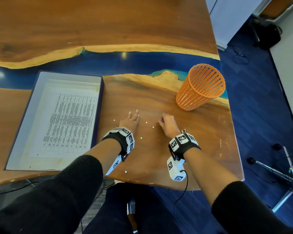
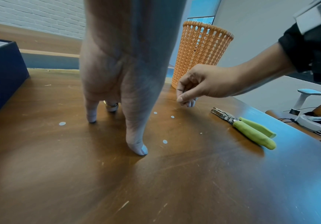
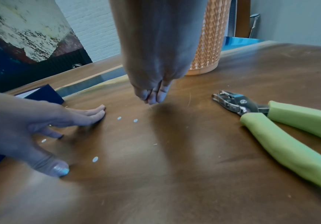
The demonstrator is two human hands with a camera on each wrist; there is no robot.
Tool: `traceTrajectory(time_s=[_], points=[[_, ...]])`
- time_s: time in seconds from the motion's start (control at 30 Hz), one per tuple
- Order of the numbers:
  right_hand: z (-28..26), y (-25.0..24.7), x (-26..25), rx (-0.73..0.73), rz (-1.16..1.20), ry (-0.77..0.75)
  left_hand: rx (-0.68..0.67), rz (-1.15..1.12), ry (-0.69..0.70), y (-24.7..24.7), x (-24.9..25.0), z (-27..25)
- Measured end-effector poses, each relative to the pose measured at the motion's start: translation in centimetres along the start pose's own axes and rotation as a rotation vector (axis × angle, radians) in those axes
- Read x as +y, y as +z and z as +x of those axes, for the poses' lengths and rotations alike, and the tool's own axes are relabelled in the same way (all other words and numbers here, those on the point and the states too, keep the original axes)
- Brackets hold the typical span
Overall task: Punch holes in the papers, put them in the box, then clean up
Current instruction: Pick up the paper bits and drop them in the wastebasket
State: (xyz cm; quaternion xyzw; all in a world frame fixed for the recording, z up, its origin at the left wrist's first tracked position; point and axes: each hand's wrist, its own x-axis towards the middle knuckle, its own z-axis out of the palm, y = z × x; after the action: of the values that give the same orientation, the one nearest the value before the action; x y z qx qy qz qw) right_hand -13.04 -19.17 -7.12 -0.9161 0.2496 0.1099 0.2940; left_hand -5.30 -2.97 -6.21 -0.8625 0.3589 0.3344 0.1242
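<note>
Flanking scattered paper dots (image 1: 146, 122) mid-table: flat-fingered left hand (image 1: 131, 121), right hand (image 1: 167, 123) pinched, contents unclear.

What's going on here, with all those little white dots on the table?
A person is tidying up after punching holes in paper. The printed sheets already lie in the open box. The left hand rests with straight fingers on the table among the paper dots; the right hand has its fingertips pinched together, perhaps on a dot. The green-handled hole punch lies aside, and an orange basket stands nearby.
</note>
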Motion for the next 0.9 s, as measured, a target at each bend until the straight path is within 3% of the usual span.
traceTrajectory(time_s=[0.3, 0.9], points=[[0.2, 0.8, -0.5, -0.152, -0.013, 0.005, 0.011, -0.006, -0.002, 0.3, -0.1, 0.1], [-0.4, 2.2, -0.5, -0.117, -0.146, -0.134, 0.008, -0.012, -0.003, 0.2, 0.0, 0.1]])
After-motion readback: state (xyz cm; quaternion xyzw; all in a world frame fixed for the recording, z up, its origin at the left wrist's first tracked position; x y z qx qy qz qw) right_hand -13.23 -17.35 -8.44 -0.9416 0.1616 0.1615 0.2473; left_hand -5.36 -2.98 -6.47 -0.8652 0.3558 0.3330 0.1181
